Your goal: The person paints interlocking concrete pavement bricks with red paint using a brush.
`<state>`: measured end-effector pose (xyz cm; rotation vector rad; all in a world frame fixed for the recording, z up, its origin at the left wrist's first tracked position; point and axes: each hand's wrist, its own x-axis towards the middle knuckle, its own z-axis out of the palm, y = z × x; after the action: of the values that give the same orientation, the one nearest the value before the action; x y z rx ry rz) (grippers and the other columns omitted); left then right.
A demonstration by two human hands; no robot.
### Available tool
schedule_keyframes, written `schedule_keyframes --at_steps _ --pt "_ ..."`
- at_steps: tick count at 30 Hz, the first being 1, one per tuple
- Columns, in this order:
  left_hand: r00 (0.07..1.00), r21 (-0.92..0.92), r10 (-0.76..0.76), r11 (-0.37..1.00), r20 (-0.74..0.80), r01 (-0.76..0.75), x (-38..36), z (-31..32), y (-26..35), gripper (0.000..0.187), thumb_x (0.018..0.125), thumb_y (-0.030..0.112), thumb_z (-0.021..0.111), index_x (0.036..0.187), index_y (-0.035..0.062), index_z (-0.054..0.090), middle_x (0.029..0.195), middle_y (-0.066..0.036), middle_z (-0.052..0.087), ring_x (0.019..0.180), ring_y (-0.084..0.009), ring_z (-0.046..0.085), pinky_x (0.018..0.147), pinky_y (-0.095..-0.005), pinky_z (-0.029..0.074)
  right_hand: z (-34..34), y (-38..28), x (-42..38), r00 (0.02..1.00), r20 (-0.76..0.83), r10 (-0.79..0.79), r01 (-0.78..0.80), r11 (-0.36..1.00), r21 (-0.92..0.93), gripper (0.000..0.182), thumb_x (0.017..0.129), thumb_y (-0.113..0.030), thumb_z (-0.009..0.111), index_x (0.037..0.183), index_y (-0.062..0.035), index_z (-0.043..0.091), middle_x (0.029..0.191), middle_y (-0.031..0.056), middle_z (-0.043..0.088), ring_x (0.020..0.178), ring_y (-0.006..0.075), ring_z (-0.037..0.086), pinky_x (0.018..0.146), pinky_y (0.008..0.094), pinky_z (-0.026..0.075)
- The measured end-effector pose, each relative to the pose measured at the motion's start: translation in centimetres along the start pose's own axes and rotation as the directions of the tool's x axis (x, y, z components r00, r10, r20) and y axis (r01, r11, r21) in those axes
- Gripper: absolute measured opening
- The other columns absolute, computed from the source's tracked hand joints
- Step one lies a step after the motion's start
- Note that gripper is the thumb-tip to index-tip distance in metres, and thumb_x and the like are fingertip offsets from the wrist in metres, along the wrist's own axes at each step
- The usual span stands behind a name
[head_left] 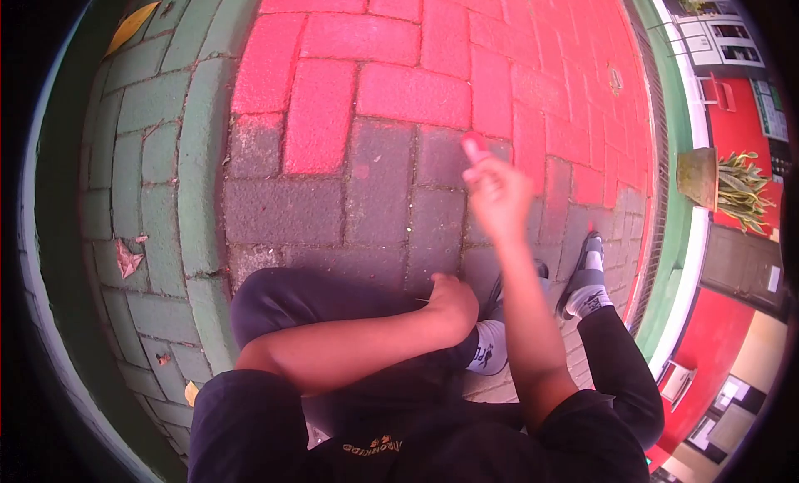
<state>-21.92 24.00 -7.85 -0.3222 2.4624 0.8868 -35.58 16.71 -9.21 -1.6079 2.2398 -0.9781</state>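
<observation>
My right hand (499,196) is closed around what looks like a paintbrush (473,145). Its red-coated tip shows above the fingers, and its handle is hidden in my grip. The tip lies over the boundary between red-painted paving bricks (414,92) and bare dark grey ones (379,207). My left hand (454,307) is curled up by my bent knee (283,296). A thin pale line shows beside its fingers; what it is I cannot make out.
A raised green curb (208,167) runs along the left, with green bricks and dry leaves (127,258) beyond it. To the right are my sandalled foot (589,275), a drain grating (659,175), a potted plant (697,178) and a red-walled building (707,341).
</observation>
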Motion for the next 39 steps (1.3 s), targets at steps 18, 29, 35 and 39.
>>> schedule_keyframes --at_steps 18,29,35,39 --pt "0.999 -0.069 0.025 0.997 0.026 -0.023 -1.0 -0.6 -0.1 0.042 0.09 0.041 0.065 0.112 0.0054 0.068 0.112 -0.014 0.065 0.11 -0.0319 0.061 0.093 -0.0475 0.046 -8.0 11.0 3.9 0.763 -0.213 0.61 -0.48 0.756 0.445 0.021 0.076 0.009 0.064 0.083 -0.0083 0.055 0.082 0.0084 0.066 0.066 0.0163 0.065 0.054 0.0305 0.054" --pt "0.993 -0.198 0.022 0.98 0.116 0.001 0.1 0.8 -0.1 0.038 0.09 0.032 0.065 0.118 0.0065 0.07 0.128 -0.014 0.063 0.119 -0.0309 0.059 0.1 -0.0496 0.042 2.4 -3.9 -1.7 0.99 -0.036 -0.135 0.139 0.978 0.156 0.008 0.072 -0.001 0.069 0.074 -0.0083 0.065 0.097 0.0098 0.073 0.077 0.0303 0.072 0.07 0.0374 0.056" --pt "0.999 -0.05 0.026 0.998 0.039 -0.024 -0.6 -0.7 -0.3 0.044 0.091 0.04 0.063 0.116 0.0043 0.066 0.117 -0.016 0.064 0.113 -0.0333 0.06 0.094 -0.0478 0.047 -5.1 9.8 1.4 0.59 0.001 0.807 -0.488 0.356 0.797 0.017 0.078 0.005 0.066 0.086 -0.007 0.056 0.085 0.0089 0.067 0.069 0.0184 0.067 0.057 0.036 0.057" --pt "0.999 -0.073 0.034 0.997 0.03 -0.032 -0.7 -0.6 -0.6 0.043 0.091 0.04 0.063 0.113 0.0042 0.067 0.115 -0.015 0.065 0.11 -0.0332 0.061 0.093 -0.0471 0.047 -8.9 10.2 0.7 0.801 -0.381 0.461 -0.329 0.872 0.363 0.019 0.078 0.004 0.071 0.078 -0.0047 0.054 0.088 0.0095 0.068 0.075 0.018 0.067 0.066 0.033 0.056"
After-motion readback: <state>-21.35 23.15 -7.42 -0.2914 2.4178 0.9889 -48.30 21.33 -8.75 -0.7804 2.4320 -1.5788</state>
